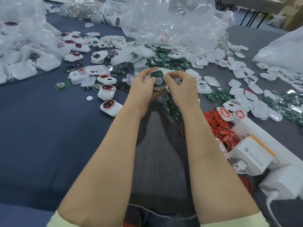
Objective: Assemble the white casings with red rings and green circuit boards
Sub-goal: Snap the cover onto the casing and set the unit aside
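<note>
Head view: left hand [144,86] and right hand [180,86] pinch a white casing [158,87] above the middle of the worktop [49,136], seating its green circuit board [155,74]. Pressing it flush likely follows.

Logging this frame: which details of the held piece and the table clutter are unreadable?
Head view only:
- White casing: underside covered by the left hand and right hand.
- Green circuit board: markings too small and blurred.
- Plastic bags: contents veiled by crumpled film.
- White cable: cut off by the bottom edge.
</note>
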Demonstrator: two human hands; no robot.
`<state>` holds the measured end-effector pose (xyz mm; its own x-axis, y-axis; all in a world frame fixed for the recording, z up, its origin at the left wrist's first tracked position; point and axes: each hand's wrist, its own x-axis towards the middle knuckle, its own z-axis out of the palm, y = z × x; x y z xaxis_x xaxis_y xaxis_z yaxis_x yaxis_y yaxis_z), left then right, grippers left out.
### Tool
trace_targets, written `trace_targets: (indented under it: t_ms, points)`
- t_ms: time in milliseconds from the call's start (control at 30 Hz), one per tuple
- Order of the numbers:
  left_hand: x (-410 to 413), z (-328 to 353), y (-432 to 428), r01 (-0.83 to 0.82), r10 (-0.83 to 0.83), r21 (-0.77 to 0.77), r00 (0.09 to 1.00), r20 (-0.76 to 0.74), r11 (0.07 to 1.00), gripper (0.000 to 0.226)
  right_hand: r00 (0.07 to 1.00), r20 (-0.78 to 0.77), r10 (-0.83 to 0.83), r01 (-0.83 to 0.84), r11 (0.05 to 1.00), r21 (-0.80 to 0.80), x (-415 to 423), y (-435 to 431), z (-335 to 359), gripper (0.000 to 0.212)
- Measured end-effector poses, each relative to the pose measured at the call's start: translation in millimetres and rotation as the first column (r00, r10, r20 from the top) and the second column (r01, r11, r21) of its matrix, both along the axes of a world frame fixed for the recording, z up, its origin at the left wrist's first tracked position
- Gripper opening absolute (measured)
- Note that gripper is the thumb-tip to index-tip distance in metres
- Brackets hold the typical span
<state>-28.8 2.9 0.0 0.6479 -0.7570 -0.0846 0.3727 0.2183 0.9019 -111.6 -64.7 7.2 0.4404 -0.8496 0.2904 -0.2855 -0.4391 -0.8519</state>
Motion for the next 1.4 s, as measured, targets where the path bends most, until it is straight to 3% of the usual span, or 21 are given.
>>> trace_targets:
  t_ms: [500,633,800,1067,1233,1400]
  points:
    - [0.5,-4.7,1.5,-0.003,0.007,-0.020,0.977,0.215,1.000,0.024,1.000,-0.003,0.011,-0.011,0.998,0.061,0.9,-0.1,3.5,0.005]
    - [-0.8,-5.3,1.1,-0.023,0.024,-0.007,0.977,0.213,1.000,0.024,1.000,0.003,0.018,-0.019,0.997,0.073,1.5,2.0,3.0,0.003]
    - [-1.1,-6.9,0.5,-0.005,0.003,0.008,0.978,0.210,1.000,0.024,1.000,0.008,0.005,-0.005,0.996,0.088,3.0,2.3,1.1,0.016]
    - [-2.0,-7.4,-1.2,-0.062,0.057,0.011,0.968,0.243,0.998,0.027,1.000,0.008,-0.013,0.012,0.998,0.063,6.0,2.8,-0.5,0.013]
    - [1.0,-7.3,-2.6,-0.073,0.072,0.000,0.987,0.146,0.997,0.029,0.993,0.103,-0.063,0.051,0.992,0.111,3.2,0.3,0.5,0.039]
    - [0.5,-7.9,-2.2,-0.076,0.075,-0.001,0.978,0.194,0.997,0.033,0.963,0.247,-0.109,0.052,0.972,0.229,0.2,-0.8,2.5,0.020]
